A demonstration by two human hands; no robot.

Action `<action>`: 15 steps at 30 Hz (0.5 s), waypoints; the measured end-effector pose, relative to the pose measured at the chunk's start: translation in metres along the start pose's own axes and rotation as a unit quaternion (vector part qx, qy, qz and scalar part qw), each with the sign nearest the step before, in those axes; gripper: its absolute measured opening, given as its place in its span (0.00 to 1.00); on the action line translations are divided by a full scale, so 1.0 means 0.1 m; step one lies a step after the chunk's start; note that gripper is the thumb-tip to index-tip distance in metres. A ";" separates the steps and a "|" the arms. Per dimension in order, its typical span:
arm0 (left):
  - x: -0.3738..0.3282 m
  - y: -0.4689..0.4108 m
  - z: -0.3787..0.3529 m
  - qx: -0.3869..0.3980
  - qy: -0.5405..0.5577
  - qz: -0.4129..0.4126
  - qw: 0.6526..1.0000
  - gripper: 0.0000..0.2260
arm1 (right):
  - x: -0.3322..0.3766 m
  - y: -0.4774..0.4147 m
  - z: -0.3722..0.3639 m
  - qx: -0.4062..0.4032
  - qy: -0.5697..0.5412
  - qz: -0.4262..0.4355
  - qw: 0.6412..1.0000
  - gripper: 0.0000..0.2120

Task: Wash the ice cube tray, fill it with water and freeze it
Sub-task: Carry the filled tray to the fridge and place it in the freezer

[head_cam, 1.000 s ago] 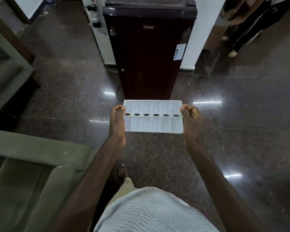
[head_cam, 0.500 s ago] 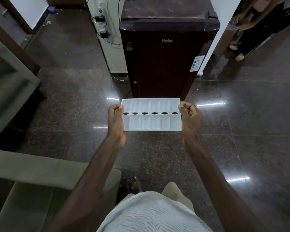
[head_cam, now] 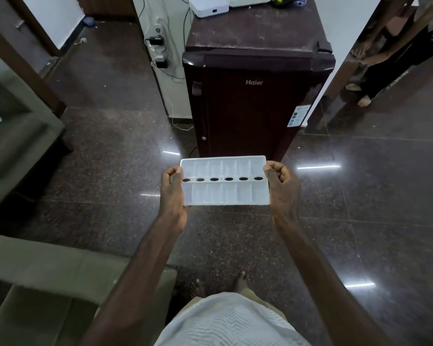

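The white ice cube tray (head_cam: 225, 196) is in the air above the dark polished floor (head_cam: 360, 208), held level and open side up, its long edges running from 9 to 3 o'clock. The left grip (head_cam: 173, 193) is closed on the short end at 9 o'clock, thumb on the rim and fingers curled beneath. The right grip (head_cam: 281, 188) is closed the same way on the end at 3 o'clock. Holding by both ends keeps the tray flat and stops it twisting, which suits a tray carrying water. Whether the cells are actually filled I cannot tell, as they only look pale and glossy.

At 12 o'clock from the tray, near it, stands the maroon fridge (head_cam: 255, 108) with its door closed and the handle recess on the 9 o'clock side. The person's bare feet (head_cam: 240, 283) point toward it, so this looks like the walk-up to the freezing step. Opening the door will need one grip freed, leaving the other to balance the tray alone, and a tilt then could spill it.

A grey-green sofa (head_cam: 60, 270) sits at 8 o'clock, and another person's legs (head_cam: 385, 71) at 2 o'clock
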State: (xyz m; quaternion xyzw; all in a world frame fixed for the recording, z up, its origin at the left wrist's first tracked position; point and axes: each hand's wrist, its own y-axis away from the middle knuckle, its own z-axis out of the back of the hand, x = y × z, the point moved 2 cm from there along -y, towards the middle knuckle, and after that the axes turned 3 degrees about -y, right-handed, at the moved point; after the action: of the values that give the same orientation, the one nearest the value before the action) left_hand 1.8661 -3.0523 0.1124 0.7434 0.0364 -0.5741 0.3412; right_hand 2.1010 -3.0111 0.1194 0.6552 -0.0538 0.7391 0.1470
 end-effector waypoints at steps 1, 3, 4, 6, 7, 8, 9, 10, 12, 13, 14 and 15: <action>-0.02 -0.01 -0.05 -0.004 0.004 -0.006 1.000 0.09 | 0.02 -0.06 0.00 0.002 -0.002 0.003 1.000 0.05; -0.07 -0.04 -0.14 -0.010 0.011 -0.019 1.000 0.12 | 0.06 -0.18 0.01 0.006 -0.002 0.013 1.000 0.06; -0.09 -0.05 -0.18 -0.012 0.015 -0.026 0.999 0.14 | 0.09 -0.22 0.02 0.011 0.003 0.021 1.000 0.07; -0.15 -0.08 -0.24 -0.018 0.024 -0.036 0.999 0.15 | 0.14 -0.31 0.02 0.024 0.012 0.030 0.999 0.08; -0.17 -0.09 -0.26 -0.024 0.029 -0.039 0.999 0.15 | 0.16 -0.35 0.02 0.033 0.015 0.029 0.999 0.08; -0.20 -0.11 -0.27 -0.030 0.035 -0.041 0.998 0.15 | 0.19 -0.39 0.02 0.044 0.021 0.030 0.998 0.08; -0.22 -0.13 -0.27 -0.038 0.042 -0.043 0.997 0.15 | 0.22 -0.43 0.01 0.057 0.028 0.032 0.997 0.09; -0.26 -0.15 -0.26 -0.043 0.048 -0.045 0.997 0.15 | 0.25 -0.47 -0.01 0.068 0.035 0.037 0.996 0.09; -0.32 -0.20 -0.22 -0.048 0.055 -0.049 0.996 0.15 | 0.31 -0.55 -0.08 0.090 0.048 0.052 0.993 0.09; -0.35 -0.23 -0.20 -0.051 0.056 -0.049 0.996 0.15 | 0.33 -0.60 -0.13 0.101 0.051 0.057 0.992 0.09; -0.39 -0.27 -0.16 -0.057 0.058 -0.050 0.995 0.15 | 0.35 -0.65 -0.18 0.112 0.049 0.059 0.991 0.08; -0.42 -0.31 -0.12 -0.063 0.058 -0.051 0.995 0.15 | 0.37 -0.69 -0.25 0.121 0.048 0.058 0.990 0.07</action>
State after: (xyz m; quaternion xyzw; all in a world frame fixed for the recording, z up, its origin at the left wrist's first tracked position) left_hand 1.8476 -3.0075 0.1363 0.7499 0.1302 -0.5431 0.3547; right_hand 2.0939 -2.9329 0.1449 0.6278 0.0050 0.7779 0.0257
